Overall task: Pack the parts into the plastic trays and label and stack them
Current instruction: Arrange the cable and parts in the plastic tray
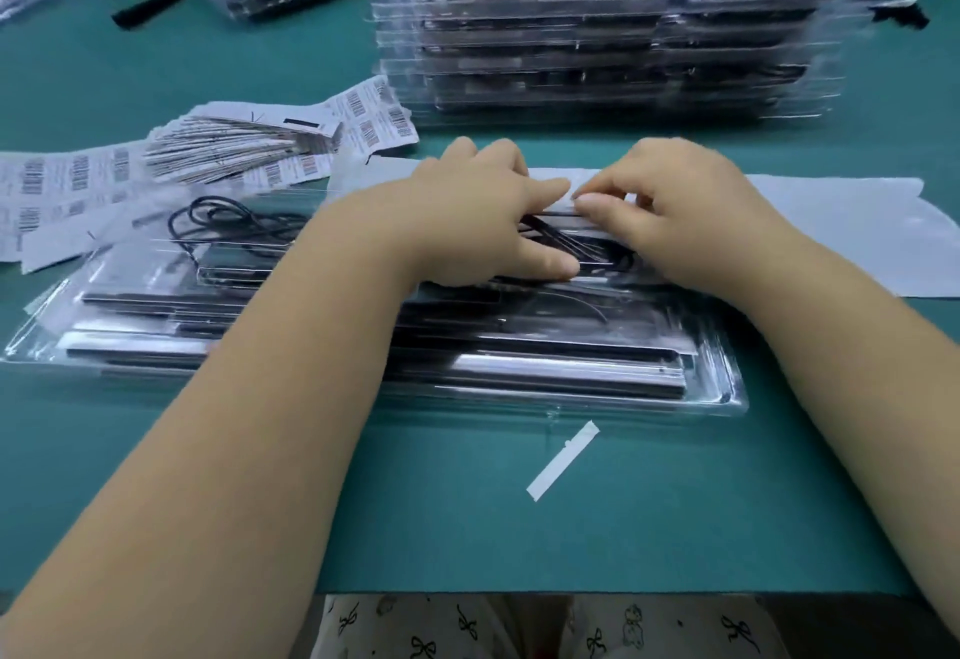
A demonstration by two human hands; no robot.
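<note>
1. Head view: clear plastic tray [727,388] w/ black parts [519,346] lies mid-frame on the green table [415,528].
2. Left hand [483,222] rests on the tray's far side, fingers straight & together, thumb on black wires [582,243].
3. Right hand [675,211] curled, thumb & forefinger pinching a white strip [602,193].
4. Stacked trays [597,35] upper right; barcode labels [156,165] mid-left; loose white tab [563,461] below the tray.

Both hands over the clear tray [719,388] on green table [467,518]. Left hand [483,211] rests flat on the black parts [561,243]; right hand [675,206] pinches a white strip [597,196]. Filled tray stack [613,29] behind, barcode labels [93,175] left.
</note>
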